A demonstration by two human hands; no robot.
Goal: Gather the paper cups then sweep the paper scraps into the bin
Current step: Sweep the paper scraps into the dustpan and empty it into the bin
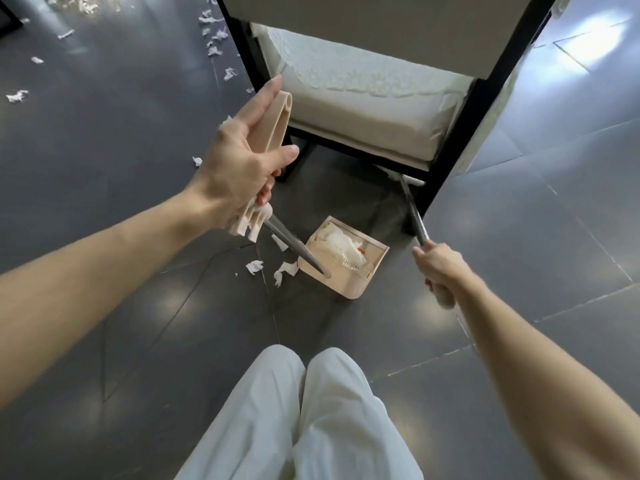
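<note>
Above dustpan [349, 289] | left hand [239, 161] grips dustpan handle [280, 112], forefinger straight | right hand [438, 271] grips broom pole [414, 213]

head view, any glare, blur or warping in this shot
Head view: bright glare on the glossy floor upper right, softer light patches nearer; the wide angle bends straight lines toward the edges; the broom handle above the right hand is motion-blurred, the dustpan fairly sharp.

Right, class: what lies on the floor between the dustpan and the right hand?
Nothing: in the head view, the dark floor between the dustpan and the right hand, which grips the broom handle, is bare.
</note>
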